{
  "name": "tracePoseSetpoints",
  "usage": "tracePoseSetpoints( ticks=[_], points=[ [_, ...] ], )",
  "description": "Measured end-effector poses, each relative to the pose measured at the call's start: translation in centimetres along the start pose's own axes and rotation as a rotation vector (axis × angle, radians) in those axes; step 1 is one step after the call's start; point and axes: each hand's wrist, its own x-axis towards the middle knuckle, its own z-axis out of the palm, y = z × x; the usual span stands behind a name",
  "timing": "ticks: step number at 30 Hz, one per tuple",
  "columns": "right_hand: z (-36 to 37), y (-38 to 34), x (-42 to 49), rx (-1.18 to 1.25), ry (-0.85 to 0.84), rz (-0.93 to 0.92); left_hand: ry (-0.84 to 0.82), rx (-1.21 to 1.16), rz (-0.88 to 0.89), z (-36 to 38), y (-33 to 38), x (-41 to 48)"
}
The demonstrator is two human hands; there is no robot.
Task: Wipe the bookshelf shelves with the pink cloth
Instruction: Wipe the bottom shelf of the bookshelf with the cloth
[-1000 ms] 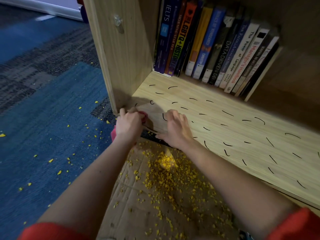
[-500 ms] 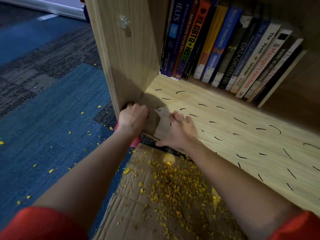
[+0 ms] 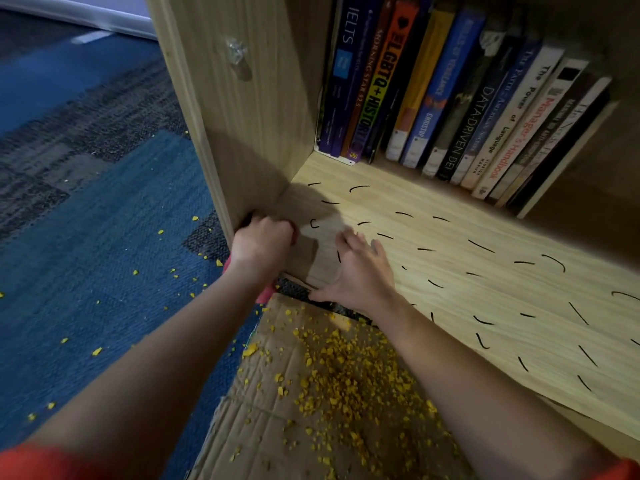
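Note:
The bottom shelf (image 3: 450,258) of a light wooden bookshelf carries many short black pen-like marks. My left hand (image 3: 261,242) is a fist at the shelf's front left corner, against the side panel (image 3: 242,133), shut on the pink cloth (image 3: 266,295); only a small pink bit shows below my wrist. My right hand (image 3: 360,271) lies flat with fingers spread on the shelf just to the right, at the front edge, holding nothing.
A row of upright books (image 3: 450,98) fills the back of the shelf. A cardboard sheet (image 3: 311,393) strewn with yellow crumbs lies on the floor in front of the shelf. Blue and grey carpet (image 3: 104,237) with scattered crumbs spreads to the left.
My left hand has pushed forward from the shelf's front edge into the corner by the side panel. My right hand has barely shifted. The view has moved closer.

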Motion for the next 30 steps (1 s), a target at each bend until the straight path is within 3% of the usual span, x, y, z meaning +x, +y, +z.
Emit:
tracePoseSetpoints(
  ticks=[6,12,18,23,26,30],
  points=[
    [0.0,0.0,0.3,-0.056,-0.006,-0.013,-0.001,0.233,0.012,0.1,1.1,-1.1],
    [0.2,0.2,0.1,-0.045,-0.003,-0.011,0.023,0.13,0.015,-0.5,1.4,1.7],
    [0.0,0.2,0.2,-0.055,0.007,-0.026,-0.029,0.276,0.042,0.1,0.4,-1.4],
    [-0.2,0.1,0.1,-0.049,-0.018,-0.022,0.002,0.128,0.008,-1.0,1.4,1.6],
    [-0.2,0.2,0.0,-0.032,-0.019,-0.014,0.0,0.156,0.076,-0.1,1.5,-0.5],
    [-0.6,0.3,0.1,-0.036,-0.077,-0.022,-0.01,0.369,0.228,0.2,0.4,-1.2]
  ],
)
